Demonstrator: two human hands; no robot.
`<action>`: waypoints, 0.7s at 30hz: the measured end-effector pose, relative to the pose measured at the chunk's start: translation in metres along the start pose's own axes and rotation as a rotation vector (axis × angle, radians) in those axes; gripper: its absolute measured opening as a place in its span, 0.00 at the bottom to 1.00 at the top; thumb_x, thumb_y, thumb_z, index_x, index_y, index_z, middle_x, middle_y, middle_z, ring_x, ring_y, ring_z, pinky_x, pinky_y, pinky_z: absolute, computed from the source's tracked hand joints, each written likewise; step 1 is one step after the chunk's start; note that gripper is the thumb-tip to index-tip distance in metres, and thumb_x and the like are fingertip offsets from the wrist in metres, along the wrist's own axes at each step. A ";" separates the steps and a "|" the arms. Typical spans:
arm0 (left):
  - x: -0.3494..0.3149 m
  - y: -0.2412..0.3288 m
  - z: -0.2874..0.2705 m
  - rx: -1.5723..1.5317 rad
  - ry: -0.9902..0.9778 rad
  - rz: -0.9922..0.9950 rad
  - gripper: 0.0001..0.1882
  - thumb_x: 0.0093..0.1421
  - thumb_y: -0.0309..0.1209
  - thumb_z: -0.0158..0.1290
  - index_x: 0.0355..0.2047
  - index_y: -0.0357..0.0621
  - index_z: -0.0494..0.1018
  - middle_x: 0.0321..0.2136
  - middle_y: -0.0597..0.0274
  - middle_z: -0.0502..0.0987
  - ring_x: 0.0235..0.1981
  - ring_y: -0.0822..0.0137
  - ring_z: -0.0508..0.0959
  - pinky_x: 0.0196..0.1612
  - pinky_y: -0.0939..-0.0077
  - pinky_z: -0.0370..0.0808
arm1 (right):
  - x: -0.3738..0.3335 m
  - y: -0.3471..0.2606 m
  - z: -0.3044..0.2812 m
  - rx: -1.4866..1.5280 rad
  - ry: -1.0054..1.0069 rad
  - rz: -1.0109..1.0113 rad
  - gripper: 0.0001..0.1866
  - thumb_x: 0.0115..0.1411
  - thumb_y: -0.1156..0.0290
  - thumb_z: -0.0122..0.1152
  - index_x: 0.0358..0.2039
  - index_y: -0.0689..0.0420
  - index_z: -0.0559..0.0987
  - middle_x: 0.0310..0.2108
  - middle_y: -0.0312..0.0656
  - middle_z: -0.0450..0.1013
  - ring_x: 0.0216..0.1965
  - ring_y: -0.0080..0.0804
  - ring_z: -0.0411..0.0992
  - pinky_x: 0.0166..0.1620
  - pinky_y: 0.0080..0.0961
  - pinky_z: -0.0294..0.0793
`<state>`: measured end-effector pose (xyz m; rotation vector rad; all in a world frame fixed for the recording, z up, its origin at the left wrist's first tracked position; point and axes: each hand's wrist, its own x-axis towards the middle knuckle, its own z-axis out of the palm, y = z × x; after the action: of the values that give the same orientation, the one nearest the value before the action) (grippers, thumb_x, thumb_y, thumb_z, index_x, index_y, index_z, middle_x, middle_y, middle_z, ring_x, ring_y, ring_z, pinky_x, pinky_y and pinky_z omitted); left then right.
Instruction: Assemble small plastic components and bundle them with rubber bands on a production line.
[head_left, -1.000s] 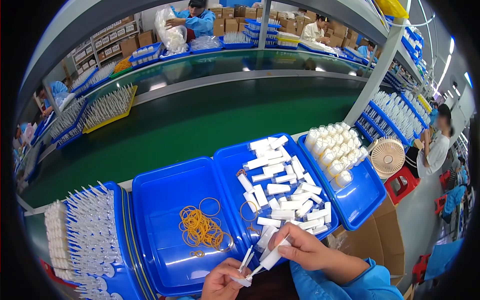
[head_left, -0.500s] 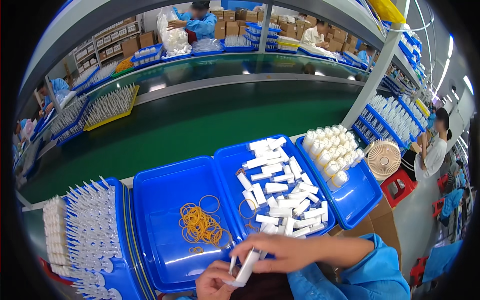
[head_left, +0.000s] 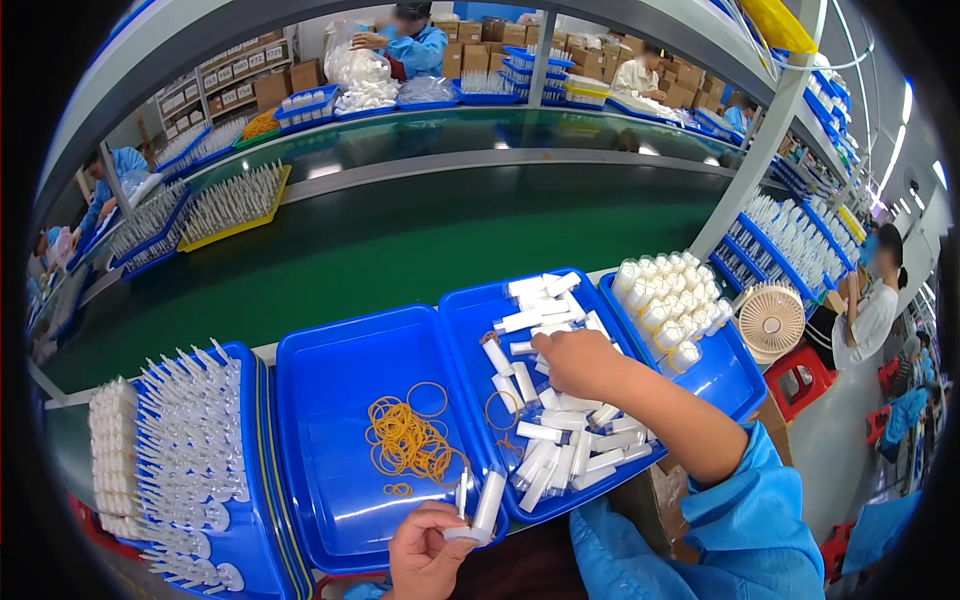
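Observation:
My left hand (head_left: 428, 548) pinches a white round-based plastic part (head_left: 462, 534) near the front edge of the middle trays. A thin white stem and a white cylinder (head_left: 489, 500) in a clear sleeve stand up from that base. My right hand (head_left: 585, 362) reaches into a blue tray (head_left: 452, 325) of white sleeved cylinders (head_left: 568, 405). Its fingers are curled down among them, and the fingertips are partly hidden, so what they pinch cannot be made out. Left of this tray, another blue tray (head_left: 330, 490) holds a loose pile of yellow rubber bands (head_left: 405, 440).
At left, stacked blue trays (head_left: 258, 470) carry rows of white stemmed parts (head_left: 190, 430). A blue tray (head_left: 738, 390) at right holds bundled white cylinders (head_left: 675, 300), beside a beige fan (head_left: 769, 322) and a red stool (head_left: 800, 380). Beyond runs a green conveyor belt (head_left: 400, 240); other people sit across it.
My right hand has left the part in my left hand and moved up into the tray of cylinders. My left hand still holds the base, now with stem and cylinder in plain view.

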<state>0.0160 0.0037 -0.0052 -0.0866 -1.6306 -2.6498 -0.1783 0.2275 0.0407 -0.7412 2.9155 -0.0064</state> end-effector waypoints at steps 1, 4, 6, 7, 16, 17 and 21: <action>-0.002 0.001 -0.001 0.089 -0.007 0.037 0.10 0.53 0.18 0.51 0.35 0.38 0.66 0.30 0.59 0.71 0.31 0.68 0.72 0.36 0.78 0.70 | -0.003 -0.004 -0.003 0.060 0.019 0.010 0.21 0.46 0.75 0.55 0.44 0.59 0.67 0.33 0.51 0.72 0.34 0.46 0.73 0.36 0.38 0.72; 0.002 0.012 0.002 0.347 -0.100 0.169 0.07 0.52 0.20 0.53 0.32 0.38 0.70 0.30 0.58 0.72 0.32 0.66 0.72 0.36 0.76 0.69 | -0.024 -0.027 -0.013 0.787 0.118 0.064 0.36 0.50 0.74 0.56 0.59 0.52 0.51 0.33 0.52 0.71 0.24 0.33 0.72 0.28 0.29 0.72; 0.007 0.020 0.007 0.447 -0.173 0.233 0.05 0.51 0.20 0.54 0.30 0.39 0.72 0.30 0.57 0.72 0.32 0.63 0.72 0.36 0.74 0.69 | -0.043 -0.043 -0.014 1.275 0.071 0.073 0.38 0.53 0.74 0.57 0.60 0.49 0.48 0.37 0.52 0.69 0.22 0.22 0.69 0.27 0.20 0.71; 0.009 0.022 0.008 0.496 -0.215 0.267 0.04 0.51 0.21 0.54 0.29 0.39 0.73 0.30 0.56 0.72 0.32 0.61 0.72 0.36 0.73 0.69 | -0.050 -0.051 -0.019 1.460 -0.034 0.087 0.39 0.54 0.74 0.57 0.61 0.48 0.46 0.39 0.51 0.67 0.22 0.17 0.67 0.27 0.16 0.70; 0.015 0.017 0.016 0.498 -0.216 0.265 0.02 0.51 0.21 0.53 0.27 0.40 0.74 0.30 0.55 0.74 0.31 0.58 0.74 0.35 0.71 0.69 | -0.068 -0.061 0.003 2.170 -0.308 0.080 0.27 0.57 0.74 0.53 0.56 0.58 0.59 0.36 0.38 0.66 0.37 0.23 0.68 0.42 0.21 0.68; 0.015 0.016 0.016 0.481 -0.218 0.262 0.02 0.51 0.21 0.53 0.27 0.40 0.74 0.30 0.55 0.74 0.31 0.58 0.74 0.35 0.71 0.69 | -0.070 -0.060 0.004 2.160 -0.312 0.093 0.25 0.57 0.74 0.53 0.55 0.59 0.60 0.36 0.38 0.66 0.37 0.23 0.67 0.43 0.22 0.68; 0.017 0.001 0.001 0.610 -0.397 0.297 0.08 0.51 0.22 0.55 0.31 0.41 0.68 0.34 0.58 0.67 0.29 0.65 0.71 0.33 0.75 0.69 | -0.078 -0.052 0.003 0.814 0.198 -0.269 0.09 0.61 0.66 0.49 0.37 0.57 0.66 0.29 0.35 0.66 0.32 0.20 0.66 0.32 0.18 0.64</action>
<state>-0.0011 0.0042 -0.0022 -0.8000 -2.2495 -1.9054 -0.0851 0.2195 0.0492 -0.9725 2.5619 -1.2530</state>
